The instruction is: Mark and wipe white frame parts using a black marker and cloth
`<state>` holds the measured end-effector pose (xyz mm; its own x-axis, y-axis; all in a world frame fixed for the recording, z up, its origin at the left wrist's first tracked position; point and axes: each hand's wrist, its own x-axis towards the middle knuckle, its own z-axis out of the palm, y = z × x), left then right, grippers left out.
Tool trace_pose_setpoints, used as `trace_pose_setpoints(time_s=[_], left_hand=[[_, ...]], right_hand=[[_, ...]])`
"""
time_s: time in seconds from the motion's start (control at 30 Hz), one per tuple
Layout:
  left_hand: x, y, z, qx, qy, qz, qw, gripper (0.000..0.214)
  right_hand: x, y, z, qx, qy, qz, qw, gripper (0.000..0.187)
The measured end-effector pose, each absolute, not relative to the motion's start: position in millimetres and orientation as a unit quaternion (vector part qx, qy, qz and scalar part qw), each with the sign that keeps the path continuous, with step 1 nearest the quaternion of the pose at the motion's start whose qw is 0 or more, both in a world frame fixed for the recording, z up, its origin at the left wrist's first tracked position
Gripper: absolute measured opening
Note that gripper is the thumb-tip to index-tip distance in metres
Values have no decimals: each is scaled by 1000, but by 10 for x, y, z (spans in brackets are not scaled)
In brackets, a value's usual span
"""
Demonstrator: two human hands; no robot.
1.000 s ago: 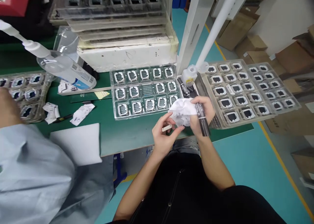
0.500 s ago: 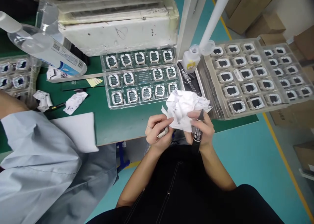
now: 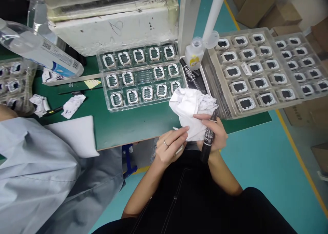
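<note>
A crumpled white tissue (image 3: 191,109) with dark specks is spread between my hands above the table's front edge. My right hand (image 3: 216,131) is closed on it and also grips a black marker (image 3: 207,141), its tip pointing up and away. My left hand (image 3: 171,143), with a ring on one finger, is closed around a small pale frame-like part (image 3: 179,150), mostly hidden by the fingers. Its fingertips press on the tissue's lower left edge. Beyond lies a clear plastic tray (image 3: 139,106) with rows of white-rimmed parts, one pocket vacant.
An opened small bottle (image 3: 194,54) and another black marker (image 3: 188,71) stand and lie behind my hands. Stacked trays (image 3: 225,102) are on the right. At left are a large clear bottle (image 3: 38,49), used tissues (image 3: 73,106), and a co-worker's grey sleeve (image 3: 38,148).
The tissue has been unfolded into a smoother, longer sheet. My left hand has turned over and shifted slightly right, its fingers now covering most of the pale part. The marker tilts more to the right.
</note>
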<state>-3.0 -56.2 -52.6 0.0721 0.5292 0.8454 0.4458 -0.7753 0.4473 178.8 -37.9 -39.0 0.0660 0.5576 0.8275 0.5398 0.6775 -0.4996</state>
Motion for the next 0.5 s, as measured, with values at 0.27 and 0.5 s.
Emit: trace_pose_setpoints(time_s=[0.27, 0.5], left_hand=[[13, -609, -610, 739, 331, 580, 88, 27], [-105, -502, -300, 675, 294, 599, 315, 22]], right_hand=[[1574, -436, -380, -398, -576, 51, 712, 34], [1574, -472, -236, -434, -518, 157, 720, 21]])
